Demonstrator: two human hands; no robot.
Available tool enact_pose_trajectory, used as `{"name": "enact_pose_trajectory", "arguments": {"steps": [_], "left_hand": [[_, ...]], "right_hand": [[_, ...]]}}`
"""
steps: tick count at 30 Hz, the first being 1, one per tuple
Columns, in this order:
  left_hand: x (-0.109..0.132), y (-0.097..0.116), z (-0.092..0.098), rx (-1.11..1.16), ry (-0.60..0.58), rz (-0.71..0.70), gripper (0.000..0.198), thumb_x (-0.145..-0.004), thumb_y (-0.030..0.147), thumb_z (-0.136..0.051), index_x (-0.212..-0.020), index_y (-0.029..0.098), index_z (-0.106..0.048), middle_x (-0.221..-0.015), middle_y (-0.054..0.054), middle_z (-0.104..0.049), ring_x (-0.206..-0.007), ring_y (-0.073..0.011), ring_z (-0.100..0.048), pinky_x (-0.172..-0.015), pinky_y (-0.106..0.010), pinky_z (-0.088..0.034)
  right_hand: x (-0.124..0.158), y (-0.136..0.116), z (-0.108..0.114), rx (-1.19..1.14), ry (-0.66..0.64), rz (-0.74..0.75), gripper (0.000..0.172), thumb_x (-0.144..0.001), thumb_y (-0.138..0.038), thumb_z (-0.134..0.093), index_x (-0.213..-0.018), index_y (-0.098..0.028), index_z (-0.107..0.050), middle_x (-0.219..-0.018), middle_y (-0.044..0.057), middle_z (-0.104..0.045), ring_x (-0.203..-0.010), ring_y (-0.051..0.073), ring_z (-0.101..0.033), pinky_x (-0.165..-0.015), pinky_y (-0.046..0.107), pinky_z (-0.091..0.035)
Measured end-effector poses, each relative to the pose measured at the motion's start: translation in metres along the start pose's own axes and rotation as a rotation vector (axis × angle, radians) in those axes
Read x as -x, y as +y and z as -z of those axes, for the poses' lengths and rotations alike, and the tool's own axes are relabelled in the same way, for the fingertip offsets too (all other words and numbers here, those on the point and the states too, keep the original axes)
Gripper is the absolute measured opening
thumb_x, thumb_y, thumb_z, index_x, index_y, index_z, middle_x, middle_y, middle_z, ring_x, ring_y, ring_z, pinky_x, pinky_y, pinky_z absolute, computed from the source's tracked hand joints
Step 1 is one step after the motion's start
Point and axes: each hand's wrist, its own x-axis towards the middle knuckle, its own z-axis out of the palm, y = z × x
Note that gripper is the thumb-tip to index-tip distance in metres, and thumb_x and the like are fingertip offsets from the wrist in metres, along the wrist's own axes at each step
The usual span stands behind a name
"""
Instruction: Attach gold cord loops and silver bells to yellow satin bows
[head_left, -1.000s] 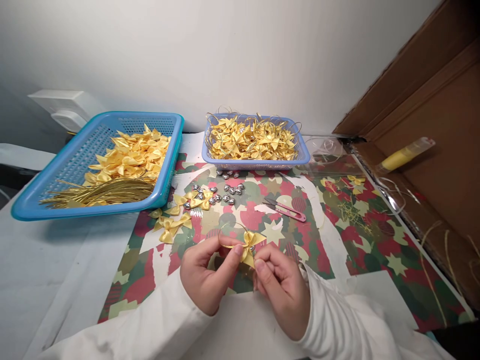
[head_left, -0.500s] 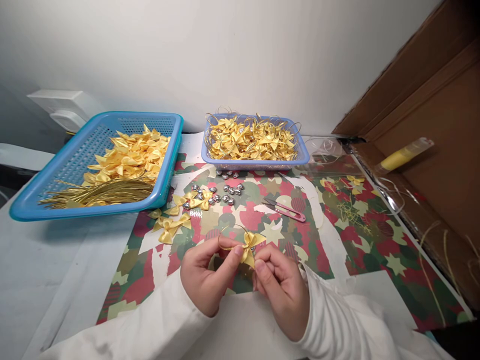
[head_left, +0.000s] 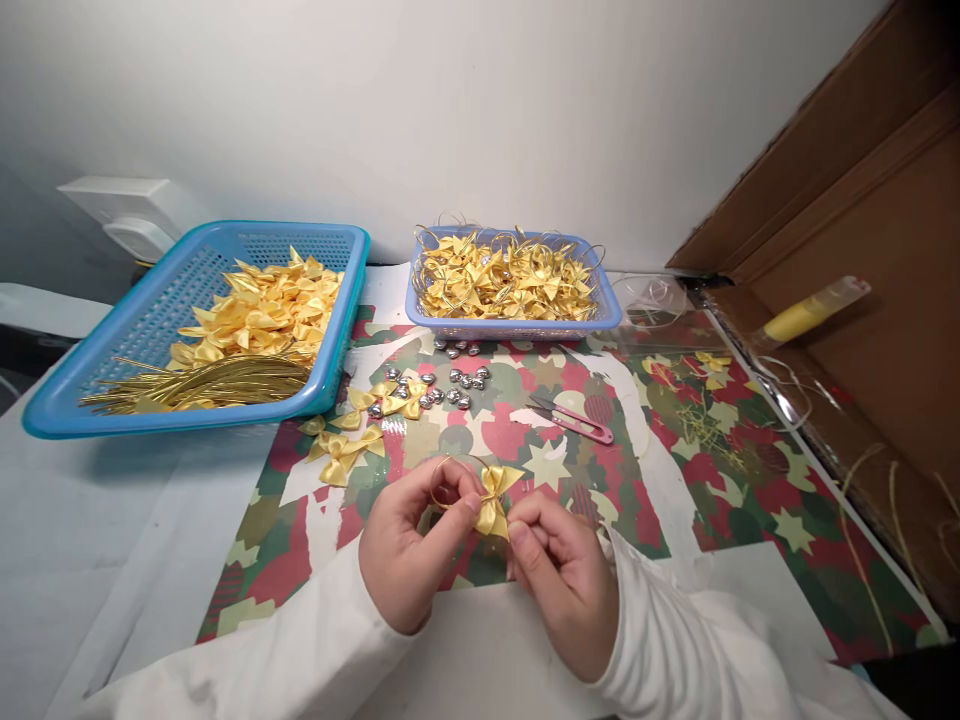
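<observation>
A yellow satin ribbon bow [head_left: 493, 500] is held up between my two hands, over the near part of the patterned sheet. My left hand [head_left: 412, 545] is closed, thumb and forefinger pinching the bow's left side where a thin gold cord [head_left: 448, 458] loops out. On the other side, my right hand [head_left: 566, 580] pinches at the bow's lower right tail; its fingertips hide what exactly is between them. Loose yellow bows [head_left: 337, 458] lie beyond my left hand, close to several small silver bells [head_left: 466, 381]. Thread snips [head_left: 574, 420] with pink handles rest farther back.
On the left, a blue basket [head_left: 341, 330] holds yellow bows and a bundle of gold cords [head_left: 210, 388]. A smaller blue basket [head_left: 517, 328] at the back holds bows with cord loops. Cord scraps [head_left: 701, 430] lie right, beside a cardboard wall [head_left: 862, 200].
The bow has turned slightly and its front now faces up more squarely. A silver bit beside it no longer shows. My left fingers have shifted slightly; my right hand stays nearly still.
</observation>
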Motion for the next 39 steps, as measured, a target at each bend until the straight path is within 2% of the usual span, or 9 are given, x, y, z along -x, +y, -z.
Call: {"name": "enact_pose_trajectory", "arguments": {"steps": [4, 11, 19, 28, 32, 36, 39], "left_hand": [[0.001, -0.002, 0.001, -0.022, -0.032, -0.005, 0.015, -0.080, 0.022, -0.052, -0.065, 0.019, -0.052, -0.063, 0.002, -0.049, -0.060, -0.0116, -0.043, -0.056, -0.024, -0.035], [0.002, -0.006, 0.005, -0.114, -0.056, -0.063, 0.016, -0.082, 0.024, -0.050, -0.067, 0.019, -0.051, -0.064, 0.002, -0.049, -0.063, -0.0132, -0.043, -0.060, -0.026, -0.035], [0.002, -0.006, 0.003, -0.111, -0.087, 0.018, 0.018, -0.081, 0.024, -0.049, -0.064, 0.019, -0.050, -0.062, 0.002, -0.047, -0.060, -0.0132, -0.040, -0.056, -0.026, -0.033], [0.001, -0.007, 0.003, -0.119, -0.106, 0.040, 0.018, -0.079, 0.024, -0.049, -0.062, 0.019, -0.049, -0.062, 0.000, -0.048, -0.061, -0.0141, -0.042, -0.056, -0.026, -0.034], [0.002, -0.003, 0.001, -0.179, -0.077, -0.013, 0.017, -0.078, 0.022, -0.050, -0.062, 0.019, -0.049, -0.062, 0.000, -0.049, -0.061, -0.0143, -0.044, -0.058, -0.027, -0.036], [0.002, 0.003, 0.000, -0.270, 0.029, -0.114, 0.002, -0.075, 0.019, -0.053, -0.073, 0.020, -0.054, -0.067, 0.000, -0.054, -0.062, -0.0137, -0.048, -0.059, -0.026, -0.039], [0.001, 0.006, 0.003, -0.364, -0.003, -0.247, 0.005, -0.074, 0.015, -0.056, -0.075, 0.019, -0.054, -0.069, 0.000, -0.055, -0.062, -0.0139, -0.050, -0.058, -0.026, -0.041]], "right_hand": [[0.000, -0.001, 0.000, 0.039, -0.004, -0.008, 0.026, -0.093, -0.036, -0.040, -0.075, -0.020, -0.047, -0.048, -0.008, -0.033, -0.041, 0.008, -0.029, -0.041, 0.022, -0.022], [0.000, -0.002, 0.000, 0.054, 0.000, -0.006, 0.025, -0.093, -0.035, -0.040, -0.075, -0.020, -0.047, -0.048, -0.008, -0.034, -0.041, 0.008, -0.030, -0.042, 0.022, -0.024], [-0.001, -0.004, 0.001, 0.068, 0.014, 0.008, 0.026, -0.093, -0.035, -0.040, -0.074, -0.019, -0.047, -0.048, -0.008, -0.034, -0.041, 0.008, -0.031, -0.042, 0.021, -0.024], [0.000, 0.000, -0.001, 0.031, -0.001, -0.015, 0.027, -0.093, -0.037, -0.040, -0.075, -0.019, -0.048, -0.048, -0.008, -0.034, -0.042, 0.008, -0.031, -0.043, 0.022, -0.024], [0.000, 0.000, 0.000, 0.078, -0.003, -0.008, 0.027, -0.093, -0.036, -0.040, -0.073, -0.019, -0.047, -0.049, -0.008, -0.033, -0.042, 0.008, -0.030, -0.043, 0.023, -0.023], [0.000, -0.001, 0.001, 0.109, -0.011, -0.006, 0.027, -0.093, -0.036, -0.040, -0.073, -0.019, -0.047, -0.049, -0.007, -0.033, -0.042, 0.008, -0.029, -0.043, 0.024, -0.022], [0.000, -0.002, 0.001, 0.104, -0.011, -0.005, 0.026, -0.092, -0.036, -0.040, -0.073, -0.020, -0.047, -0.049, -0.007, -0.033, -0.041, 0.008, -0.028, -0.043, 0.024, -0.021]]}}
